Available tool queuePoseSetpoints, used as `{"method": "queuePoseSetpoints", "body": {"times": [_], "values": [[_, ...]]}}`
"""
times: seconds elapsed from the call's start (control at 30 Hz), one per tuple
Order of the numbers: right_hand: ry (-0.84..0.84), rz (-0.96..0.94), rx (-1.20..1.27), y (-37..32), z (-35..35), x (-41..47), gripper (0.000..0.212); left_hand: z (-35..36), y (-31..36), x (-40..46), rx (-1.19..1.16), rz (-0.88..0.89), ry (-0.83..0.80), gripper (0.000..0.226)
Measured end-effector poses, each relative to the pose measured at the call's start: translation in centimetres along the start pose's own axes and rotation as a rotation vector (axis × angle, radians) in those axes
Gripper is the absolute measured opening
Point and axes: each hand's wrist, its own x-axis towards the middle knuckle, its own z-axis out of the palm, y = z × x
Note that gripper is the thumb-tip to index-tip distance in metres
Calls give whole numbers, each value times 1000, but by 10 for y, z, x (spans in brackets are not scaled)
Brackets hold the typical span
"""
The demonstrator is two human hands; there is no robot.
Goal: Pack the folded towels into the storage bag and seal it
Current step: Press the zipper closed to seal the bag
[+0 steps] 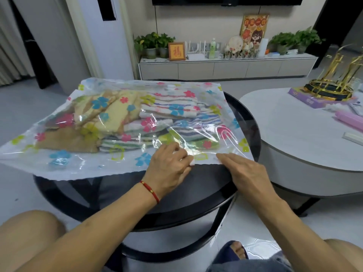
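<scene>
The storage bag (110,138), folded towels (141,122) inside, lies mid-frame on the dark surface (245,118). The left hand (169,167) pinches a small white clip at its near edge; the right hand (243,169) presses flat beside it.

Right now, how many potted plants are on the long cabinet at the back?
4: two potted plants side by side at its left end, two at its right end. Others may be hidden behind the ornaments between them.

I'm in my living room. Beyond my round table (247,118) stands the low cabinet (225,68), with potted plants (153,43) and framed pictures (254,26) on it.
</scene>
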Motion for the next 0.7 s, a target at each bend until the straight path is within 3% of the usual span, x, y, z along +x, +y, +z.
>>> {"method": "queuePoseSetpoints", "body": {"times": [0.1, 0.2, 0.4, 0.53, 0.7], "values": [[106, 36, -12, 4, 5, -2, 50, -11, -28, -30, 2, -12, 11, 17], [243, 29, -143, -34, 12, 6, 42, -19, -39, -43, -4, -51, 32, 16], [28, -22, -128, -127, 37, 38, 42, -20, -36, -44, -57, -119, 59, 16], [104, 13, -9, -116, 41, 32, 56, -25, -44, -53, 4, -140, 12, 17], [32, 43, 65, -97, 36, 23, 66, -33, -68, -81, 16, -153, 39, 18]]}}
